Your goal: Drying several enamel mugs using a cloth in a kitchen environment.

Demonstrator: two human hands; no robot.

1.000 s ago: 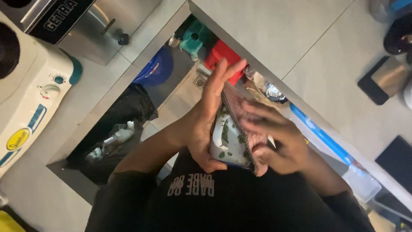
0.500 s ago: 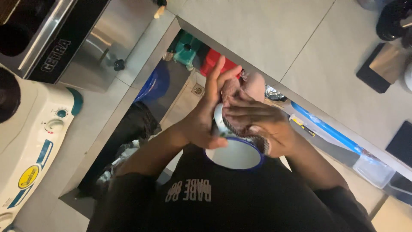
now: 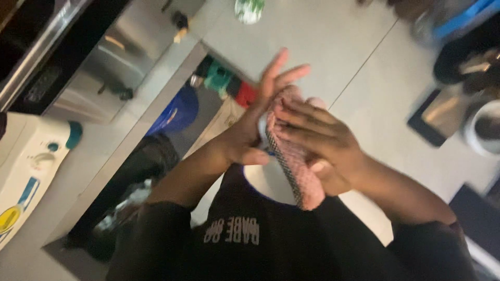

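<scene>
My left hand (image 3: 245, 136) is held up with its fingers spread and straight, its palm against the back of a white dish with a blue rim (image 3: 271, 183). With my right hand (image 3: 320, 143) I press a pink checked cloth (image 3: 294, 169) flat on the dish's other side. The cloth covers most of the dish, so only its lower white part shows. Both hands are in front of my chest, over the edge of a pale counter (image 3: 333, 47).
A white appliance (image 3: 31, 171) stands at the left and a steel unit (image 3: 104, 57) at the top left. Below the counter are a blue bucket (image 3: 177, 112), a black bin bag (image 3: 135, 171) and green and red containers (image 3: 221, 78). A dark flat object (image 3: 442, 117) and a white cup (image 3: 484, 127) lie at the right.
Both hands have risen toward the counter with the dish. The cloth now lies over more of the dish, hiding most of the blue rim. The view has tilted and blurred.
</scene>
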